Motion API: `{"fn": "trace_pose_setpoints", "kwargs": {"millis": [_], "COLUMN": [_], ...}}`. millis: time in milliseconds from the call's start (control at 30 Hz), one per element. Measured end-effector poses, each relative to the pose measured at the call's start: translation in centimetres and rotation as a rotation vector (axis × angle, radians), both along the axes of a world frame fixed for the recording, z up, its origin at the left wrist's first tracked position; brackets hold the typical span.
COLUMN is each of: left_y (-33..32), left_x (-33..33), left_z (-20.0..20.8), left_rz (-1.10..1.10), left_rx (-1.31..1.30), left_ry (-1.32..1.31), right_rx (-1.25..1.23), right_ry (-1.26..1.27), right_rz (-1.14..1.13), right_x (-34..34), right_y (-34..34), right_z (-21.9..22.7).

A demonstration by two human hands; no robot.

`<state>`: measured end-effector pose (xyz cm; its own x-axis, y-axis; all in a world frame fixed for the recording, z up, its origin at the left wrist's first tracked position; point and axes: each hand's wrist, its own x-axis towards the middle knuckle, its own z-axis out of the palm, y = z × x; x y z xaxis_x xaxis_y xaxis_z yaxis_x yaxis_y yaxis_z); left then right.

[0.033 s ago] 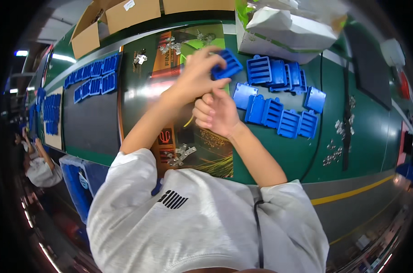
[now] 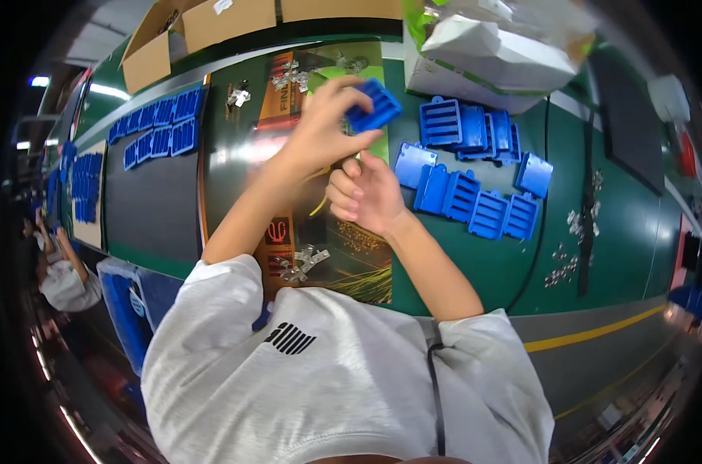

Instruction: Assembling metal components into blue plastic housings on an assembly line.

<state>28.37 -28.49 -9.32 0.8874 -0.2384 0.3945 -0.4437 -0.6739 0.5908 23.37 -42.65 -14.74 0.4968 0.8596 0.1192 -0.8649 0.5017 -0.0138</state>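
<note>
Left hand (image 2: 320, 135) clamps a blue ribbed part (image 2: 374, 107) at upper centre; right hand (image 2: 362, 193) curls beneath it, its fingertips' contents hidden.

The left hand (image 2: 320, 135) grips a ribbed blue plastic part (image 2: 374, 106) above the green bench (image 2: 614, 232); the right hand (image 2: 364, 193), curled just beneath, pinches something too small to tell. More blue ribbed plastic parts (image 2: 474, 205) lie beside them.

Blue ribbed rectangular plastic part (image 2: 374, 107), tilted, raised off green bench (image 2: 474, 271), pinched in left hand (image 2: 320, 131); right hand (image 2: 364, 193) curled just below.
</note>
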Motion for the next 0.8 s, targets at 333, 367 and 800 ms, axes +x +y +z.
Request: {"fn": "trace_pose_setpoints", "kwargs": {"millis": [333, 367, 800], "left_y": [2.6, 2.3, 0.8], "left_x": [-7.2, -7.8, -9.5], "left_z": [-1.0, -0.7, 0.4], "left_rz": [0.066, 0.031, -0.115], "left_rx": [-0.253, -0.271, -0.242], "left_ry": [0.081, 0.096, 0.044], "right_rx": [-0.414, -0.455, -0.713], "right_ry": [-0.115, -0.113, -0.324], "right_rz": [-0.274, -0.273, -0.399], "right_x": [0.0, 0.1, -1.3], "right_y": [0.6, 0.5, 0.5], "right_z": [1.3, 1.3, 0.1]}}
